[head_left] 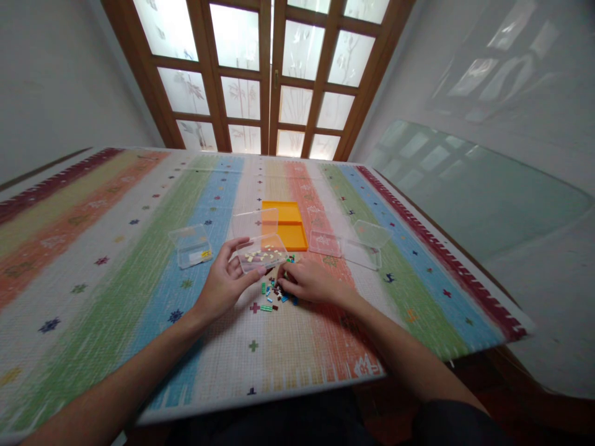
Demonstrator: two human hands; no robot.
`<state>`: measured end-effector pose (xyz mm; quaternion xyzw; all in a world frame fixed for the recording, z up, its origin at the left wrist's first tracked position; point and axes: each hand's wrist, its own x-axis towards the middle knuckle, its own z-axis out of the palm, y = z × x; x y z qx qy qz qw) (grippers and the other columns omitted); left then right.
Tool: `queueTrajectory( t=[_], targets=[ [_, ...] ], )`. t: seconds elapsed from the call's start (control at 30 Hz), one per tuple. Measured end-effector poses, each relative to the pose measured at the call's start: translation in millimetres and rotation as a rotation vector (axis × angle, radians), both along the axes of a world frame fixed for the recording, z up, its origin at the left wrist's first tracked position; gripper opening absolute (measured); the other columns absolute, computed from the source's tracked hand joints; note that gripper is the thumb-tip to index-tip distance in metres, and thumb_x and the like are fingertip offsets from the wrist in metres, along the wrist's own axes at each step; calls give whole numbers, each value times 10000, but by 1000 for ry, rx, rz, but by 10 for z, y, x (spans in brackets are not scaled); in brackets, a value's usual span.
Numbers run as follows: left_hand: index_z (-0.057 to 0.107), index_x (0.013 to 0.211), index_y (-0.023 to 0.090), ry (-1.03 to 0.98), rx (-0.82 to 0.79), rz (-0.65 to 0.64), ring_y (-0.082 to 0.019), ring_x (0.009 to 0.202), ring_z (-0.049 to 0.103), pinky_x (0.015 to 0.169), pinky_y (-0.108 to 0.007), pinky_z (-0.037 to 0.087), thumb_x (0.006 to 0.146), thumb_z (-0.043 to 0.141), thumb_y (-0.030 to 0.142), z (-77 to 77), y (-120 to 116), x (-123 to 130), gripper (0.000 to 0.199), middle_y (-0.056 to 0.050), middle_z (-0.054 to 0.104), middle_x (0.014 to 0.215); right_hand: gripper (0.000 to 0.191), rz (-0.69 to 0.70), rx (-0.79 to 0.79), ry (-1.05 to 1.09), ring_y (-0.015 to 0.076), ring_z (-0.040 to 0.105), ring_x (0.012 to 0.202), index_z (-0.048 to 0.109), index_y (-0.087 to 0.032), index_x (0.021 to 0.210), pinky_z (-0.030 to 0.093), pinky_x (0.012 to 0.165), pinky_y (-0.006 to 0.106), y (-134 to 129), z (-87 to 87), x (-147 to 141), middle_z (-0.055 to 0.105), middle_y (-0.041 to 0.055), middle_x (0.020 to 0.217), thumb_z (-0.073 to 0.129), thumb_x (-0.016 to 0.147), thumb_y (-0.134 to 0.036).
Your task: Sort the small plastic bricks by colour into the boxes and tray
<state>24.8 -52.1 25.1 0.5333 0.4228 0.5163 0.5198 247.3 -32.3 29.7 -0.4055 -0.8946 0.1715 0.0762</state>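
**Pale pieces boxed, mixed heap loose**

I judge this part-done: small cream-coloured pieces [251, 256] lie scattered in the clear box [275, 263], while a multicoloured heap [274, 291] is left on the tablecloth [223, 353]. My left hand [226, 275] grips that box just beyond the heap; it looks thin-walled and see-through, lid raised. My right hand [307, 279] bunches its fingers at the heap; I can't tell whether they pinch anything.
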Motion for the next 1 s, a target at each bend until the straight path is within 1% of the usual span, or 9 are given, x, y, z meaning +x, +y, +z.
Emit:
queueTrajectory(
  t=[0.1, 0.2, 0.3, 0.43, 0.6, 0.7, 0.77, 0.87, 1.0],
  targets=[
    [522, 1264, 251, 0, 5, 5, -267, 1126, 726, 1026, -476, 609, 749, 876, 344, 14, -2, -8, 632, -119, 572, 1460, 111, 16, -35, 69, 150, 531, 670, 679, -155, 969, 362, 636, 259, 19, 47, 59, 656, 22, 769, 595, 927, -213],
    [521, 1265, 250, 4, 12, 10, -256, 1081, 738, 998, -478, 623, 750, 878, 350, 5, -1, -15, 634, -121, 576, 1454, 98, 44, -134, 208, 124, 504, 626, 664, -173, 958, 362, 610, 233, 35, 119, 146, 607, -20, 728, 586, 917, -215],
    [514, 1269, 246, 4, 8, -6, -260, 1111, 732, 1011, -466, 614, 752, 875, 351, -23, -6, -4, 639, -127, 574, 1457, 111, 27, -211, 353, 109, 471, 593, 642, -179, 965, 355, 584, 219, 37, 171, 217, 541, -50, 681, 559, 941, -248],
    [497, 1288, 232, 1, -30, -68, -260, 1146, 725, 1038, -441, 596, 752, 866, 338, -39, -40, 33, 660, -133, 572, 1466, 167, -5, -227, 461, 105, 422, 556, 615, -182, 969, 327, 553, 222, 38, 167, 245, 469, -75, 624, 540, 972, -331],
    [495, 1299, 235, 28, -34, -140, -272, 1149, 732, 1012, -439, 611, 773, 850, 317, -15, -117, 81, 640, -121, 658, 1361, 191, -34, -108, 437, 110, 445, 559, 632, -178, 1026, 338, 571, 228, 43, 133, 247, 508, -65, 621, 509, 989, -319],
    [491, 1323, 228, 30, -40, -188, -282, 1113, 744, 925, -433, 648, 792, 841, 301, -26, -160, 105, 641, -118, 713, 1242, 207, -26, 11, 333, 118, 498, 596, 655, -175, 1056, 356, 605, 232, 40, 124, 239, 591, -33, 667, 495, 999, -293],
    [497, 1335, 233, 26, -43, -204, -285, 1109, 742, 899, -430, 655, 798, 837, 291, -50, -180, 118, 637, -117, 719, 1226, 214, -13, 115, 260, 126, 524, 619, 672, -173, 1060, 360, 623, 240, 37, 107, 222, 641, -7, 700, 494, 998, -277],
    [508, 1337, 240, 23, -33, -215, -280, 1131, 731, 965, -450, 624, 799, 833, 266, -80, -196, 132, 629, -114, 716, 1232, 246, 23, 220, 202, 132, 557, 629, 697, -164, 1074, 364, 629, 247, 33, 66, 186, 697, 26, 742, 484, 1005, -266],
    [506, 1331, 224, 30, -39, -230, -280, 1170, 711, 1036, -480, 573, 798, 822, 243, -76, -205, 144, 620, -131, 692, 1269, 289, 41, 293, 126, 149, 626, 668, 718, -154, 1110, 380, 639, 255, 26, 18, 153, 759, 76, 839, 467, 1030, -273]
  ],
)
